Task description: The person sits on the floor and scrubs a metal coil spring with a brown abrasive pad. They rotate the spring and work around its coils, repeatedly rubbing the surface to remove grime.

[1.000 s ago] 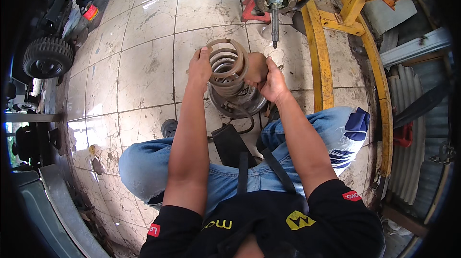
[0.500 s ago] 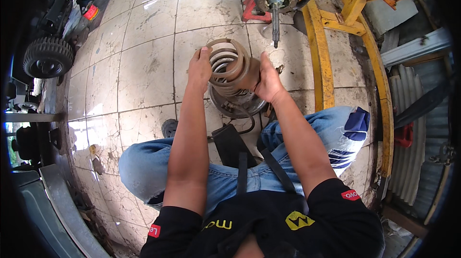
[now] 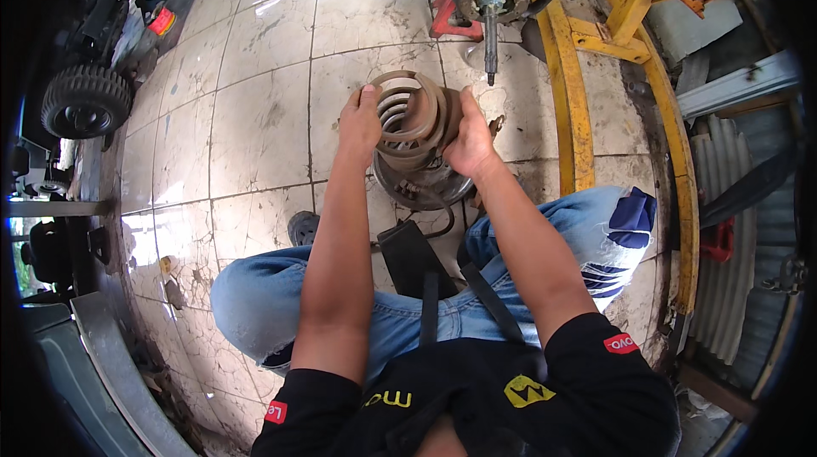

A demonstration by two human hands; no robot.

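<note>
A rusty brown coil spring (image 3: 398,135) is held up in front of me, its open end tilted toward the upper left. My left hand (image 3: 362,121) is closed on its left side, fingertips over the rim of the coil. At its right side is a brown curved piece (image 3: 453,112), which also shows through the coils; I cannot make out its kind. My right hand (image 3: 471,144) grips that piece, thumb up, most fingers hidden behind it. Under the spring lies a dark round metal plate (image 3: 421,193) on the floor, partly covered by spring and hands.
Ahead, an axle hub with a splined shaft (image 3: 491,40) rests near a red stand (image 3: 451,19). A yellow steel frame (image 3: 568,108) stands to the right. A small tyre (image 3: 85,102) is at the far left. A black flat piece (image 3: 407,257) lies between my legs.
The coil spring has turned slightly between my hands, showing more of its open end. My right hand has shifted a little left and its fingers have curled in more.
</note>
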